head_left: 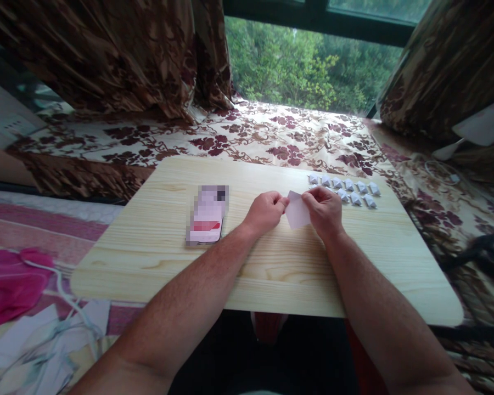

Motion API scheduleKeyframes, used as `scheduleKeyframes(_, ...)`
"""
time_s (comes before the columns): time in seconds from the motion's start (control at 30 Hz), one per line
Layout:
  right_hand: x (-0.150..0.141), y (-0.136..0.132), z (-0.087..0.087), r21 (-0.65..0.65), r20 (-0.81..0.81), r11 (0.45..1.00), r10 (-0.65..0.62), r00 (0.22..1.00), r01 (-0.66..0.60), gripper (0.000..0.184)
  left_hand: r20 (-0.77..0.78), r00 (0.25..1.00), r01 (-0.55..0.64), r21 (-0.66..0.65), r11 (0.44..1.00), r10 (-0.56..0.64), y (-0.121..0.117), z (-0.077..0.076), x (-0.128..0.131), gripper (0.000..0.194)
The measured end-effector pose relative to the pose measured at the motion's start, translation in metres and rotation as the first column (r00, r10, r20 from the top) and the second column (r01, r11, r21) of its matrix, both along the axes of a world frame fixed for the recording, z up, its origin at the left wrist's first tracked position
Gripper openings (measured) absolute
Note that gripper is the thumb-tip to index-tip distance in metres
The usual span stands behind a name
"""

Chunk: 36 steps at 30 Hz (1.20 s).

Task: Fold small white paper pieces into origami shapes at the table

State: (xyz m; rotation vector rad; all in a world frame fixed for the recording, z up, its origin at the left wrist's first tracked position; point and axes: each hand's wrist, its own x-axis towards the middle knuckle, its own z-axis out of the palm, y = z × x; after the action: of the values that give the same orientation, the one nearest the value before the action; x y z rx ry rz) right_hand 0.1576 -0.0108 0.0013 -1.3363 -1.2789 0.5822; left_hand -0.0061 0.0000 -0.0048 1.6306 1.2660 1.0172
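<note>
Over a pale wood-grain bench (271, 274), a person's left grip (267, 213) and right grip (326, 211) are holding one small white paper sheet (298, 213) between them; whether its lower corner is touching the surface, I cannot tell. Both are forming narrow pinches: the left is nipping the sheet's left edge, while the right thumb is pressing near the upper right edge, its fingers partly hiding behind. Holding from opposite sides is probably steadying the thin paper. Just beyond the right grip, folded white paper pieces (348, 185) are sitting in two rows, partly hidden by it, seemingly spaced so their points are not catching. A smartphone (208, 213), its details blurred, is lying apart to the left, perhaps for easy viewing.
</note>
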Motion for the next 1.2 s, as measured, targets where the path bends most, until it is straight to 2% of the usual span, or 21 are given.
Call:
scheduleKeyframes(0.2, 0.001, 0.0, 0.001, 0.001, -0.008, 1.0, -0.003, 1.0, 0.003, 0.015, 0.004, 1.0, 0.014, 0.061, 0.998, -0.014, -0.001, -0.002, 0.001, 0.019)
scheduleKeyframes(0.47, 0.0, -0.001, -0.001, 0.006, 0.002, 1.0, 0.02, 1.0, -0.02, 0.015, -0.038, 0.999, -0.03, 0.03, 0.999, 0.031, 0.001, -0.001, -0.001, 0.018)
scheduleKeyframes(0.67, -0.001, -0.002, 0.001, 0.016, -0.004, 0.999, 0.037, 0.999, -0.037, 0.015, 0.133, 0.991, -0.006, 0.039, 0.999, 0.0, 0.0, -0.004, 0.001, 0.021)
scheduleKeyframes(0.9, -0.004, -0.003, 0.0, 0.017, 0.018, 0.995, 0.101, 0.995, -0.101, 0.015, 0.316, 0.944, -0.087, -0.035, 0.996, 0.094, 0.003, -0.007, 0.006, 0.022)
scheduleKeyframes(1.03, -0.005, -0.003, -0.002, 0.011, -0.001, 0.995, 0.104, 0.995, -0.104, 0.015, 0.358, 0.928, -0.092, -0.055, 0.994, 0.106, 0.004, -0.009, 0.006, 0.021)
scheduleKeyframes(1.2, -0.005, -0.004, -0.002, 0.003, 0.0, 0.993, 0.117, 0.993, -0.117, 0.017, 0.337, 0.935, -0.111, -0.027, 0.994, 0.113, 0.004, -0.011, 0.006, 0.02)
